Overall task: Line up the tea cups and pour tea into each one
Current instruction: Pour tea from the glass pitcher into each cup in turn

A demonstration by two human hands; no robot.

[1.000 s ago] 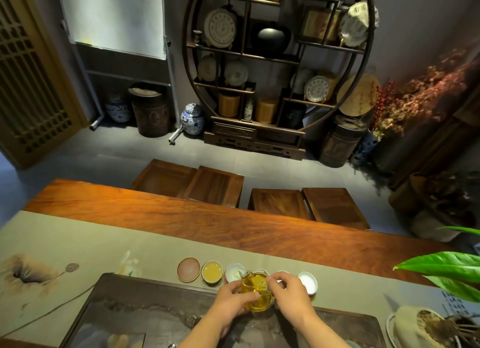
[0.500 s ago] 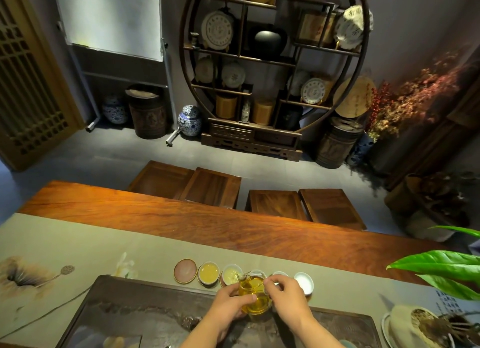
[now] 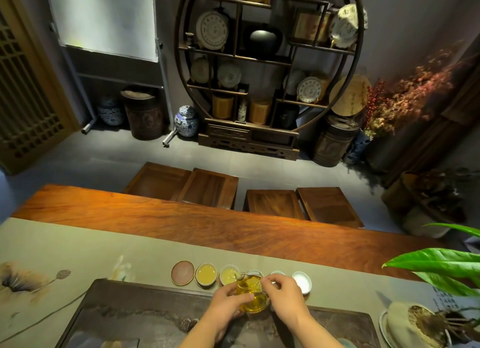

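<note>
Both your grips, left hand (image 3: 228,304) and right hand (image 3: 284,295), clamp the glass pitcher (image 3: 253,294) just behind the cup row (image 3: 206,275): tilt slowly, spout over the next unfilled cup ahead.

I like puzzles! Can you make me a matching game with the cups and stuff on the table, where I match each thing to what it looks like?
Things:
1. glass pitcher
2. leftmost cup
3. rightmost cup
4. green leaf

Descriptions:
A. white inside, no tea yet
B. held by both hands, yellow tea inside
C. pokes in from the right edge
D. reddish brown inside

Pairs: 1-B, 2-D, 3-A, 4-C
</note>
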